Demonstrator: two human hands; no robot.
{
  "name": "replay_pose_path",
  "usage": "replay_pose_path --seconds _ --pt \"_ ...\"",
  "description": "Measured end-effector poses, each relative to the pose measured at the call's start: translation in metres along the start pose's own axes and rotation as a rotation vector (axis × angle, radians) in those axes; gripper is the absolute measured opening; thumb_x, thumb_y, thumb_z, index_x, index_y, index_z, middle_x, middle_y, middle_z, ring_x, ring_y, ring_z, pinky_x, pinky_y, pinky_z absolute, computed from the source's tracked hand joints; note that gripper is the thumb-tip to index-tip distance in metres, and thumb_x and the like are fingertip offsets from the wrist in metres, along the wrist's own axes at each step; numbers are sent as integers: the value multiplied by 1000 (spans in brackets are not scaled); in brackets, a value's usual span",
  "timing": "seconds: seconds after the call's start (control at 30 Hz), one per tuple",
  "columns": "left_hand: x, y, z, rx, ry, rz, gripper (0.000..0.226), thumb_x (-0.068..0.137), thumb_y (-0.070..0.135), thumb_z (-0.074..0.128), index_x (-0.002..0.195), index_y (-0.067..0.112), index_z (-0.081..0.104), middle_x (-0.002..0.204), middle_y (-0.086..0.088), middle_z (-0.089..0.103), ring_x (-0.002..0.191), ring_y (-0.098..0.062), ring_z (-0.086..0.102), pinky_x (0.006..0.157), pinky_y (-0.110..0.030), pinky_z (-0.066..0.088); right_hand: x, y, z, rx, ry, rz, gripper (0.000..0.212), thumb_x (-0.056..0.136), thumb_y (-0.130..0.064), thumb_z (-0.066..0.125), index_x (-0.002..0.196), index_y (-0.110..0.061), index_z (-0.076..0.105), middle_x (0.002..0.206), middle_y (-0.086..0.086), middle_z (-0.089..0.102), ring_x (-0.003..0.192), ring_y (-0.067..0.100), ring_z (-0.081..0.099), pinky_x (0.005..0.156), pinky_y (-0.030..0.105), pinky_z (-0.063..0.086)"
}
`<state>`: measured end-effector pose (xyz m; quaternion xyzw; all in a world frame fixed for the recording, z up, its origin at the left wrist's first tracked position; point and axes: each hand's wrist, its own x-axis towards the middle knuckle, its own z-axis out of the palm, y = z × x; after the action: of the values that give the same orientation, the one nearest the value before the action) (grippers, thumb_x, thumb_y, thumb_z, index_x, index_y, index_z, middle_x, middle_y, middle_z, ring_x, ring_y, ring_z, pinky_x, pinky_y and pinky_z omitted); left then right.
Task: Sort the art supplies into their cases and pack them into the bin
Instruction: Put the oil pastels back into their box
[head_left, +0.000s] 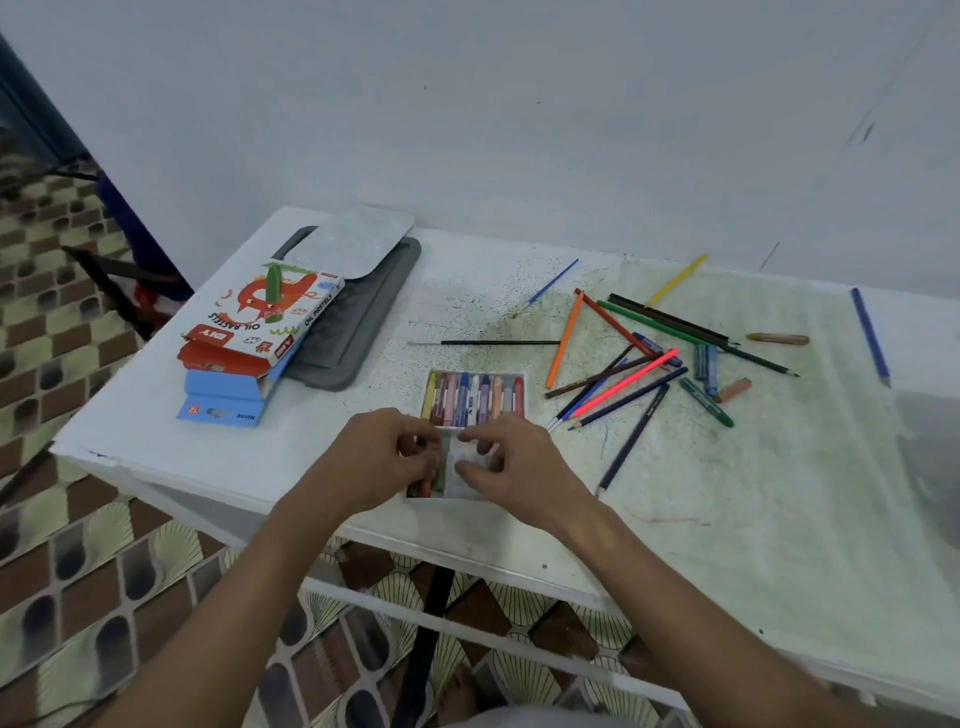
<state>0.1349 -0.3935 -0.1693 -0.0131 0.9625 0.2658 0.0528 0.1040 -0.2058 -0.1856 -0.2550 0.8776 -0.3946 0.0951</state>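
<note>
Both hands, left hand (382, 457) and right hand (511, 467), curl fingers over the near pastel tray (457, 475), gripping it.

Both my arms bare up to the elbows, no sleeves showing. Left hand (382, 457) & right hand (511, 467): no rings, watch, gloves.

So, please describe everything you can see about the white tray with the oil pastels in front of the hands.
The white pastel tray looks like thin plastic and lies flat on the white table, near its front edge. Its far half holds a full row of upright-lying pastels in yellow, brown, pink, blue, white, purple, orange, grey and red. The near half is mostly hidden: the left hand and right hand touch it there, fingers curled over a few pastels.
</note>
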Motion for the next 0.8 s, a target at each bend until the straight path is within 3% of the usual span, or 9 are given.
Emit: replay_pose_path --seconds 0.2,0.3,0.4,0.53,0.6,0.7,0.8 --pt "41 61 16 -38 -17 157 18 85 34 68 101 28 71 83 3 64 68 -3 52 61 -17 37 -23 44 -74 -12 216 151 23 85 -22 69 108 -20 70 89 -5 62 67 3 54 62 6 39" --pt "70 102 36 -56 -47 248 22 86 35 67 107 27 69 89 4 61 69 -1 49 69 -20 39 -40 80 -118 -58 353 257 18 86 -16 67 102 -19 72 85 -4 65 64 2 55 62 7 38" --pt "101 143 59 -42 -70 359 26 86 32 66 111 23 69 89 3 59 78 -10 52 79 -27 45 -52 115 -158 -118 463 395 13 84 -13 69 96 -15 74 86 0 69 62 2 55 61 5 37" --pt "141 188 87 73 -111 499 28 87 23 63 115 20 67 93 -5 59 87 -21 56 73 -26 40 -55 141 -189 -84 549 472 3 82 -14 72 85 -15 73 75 -11 63 67 6 56 58 8 37" --pt "156 200 98 124 -144 529 31 88 22 62 118 20 66 95 -8 55 92 -25 56 74 -27 39 -49 153 -193 -132 513 495 18 83 -18 72 100 -14 72 87 0 65 72 10 56 59 13 36" --pt "169 208 109 171 -197 516 31 89 25 63 120 23 65 91 -1 43 89 -24 53 72 -27 35 -37 166 -195 -218 361 462 37 83 -15 71 120 -14 65 112 13 55 95 20 55 71 13 30" --pt "173 212 116 185 -217 527 25 88 26 65 113 23 69 88 0 42 79 -19 49 66 -28 36 -32 176 -199 -237 249 419 41 83 -12 71 123 -13 63 122 14 48 111 24 52 81 11 30"
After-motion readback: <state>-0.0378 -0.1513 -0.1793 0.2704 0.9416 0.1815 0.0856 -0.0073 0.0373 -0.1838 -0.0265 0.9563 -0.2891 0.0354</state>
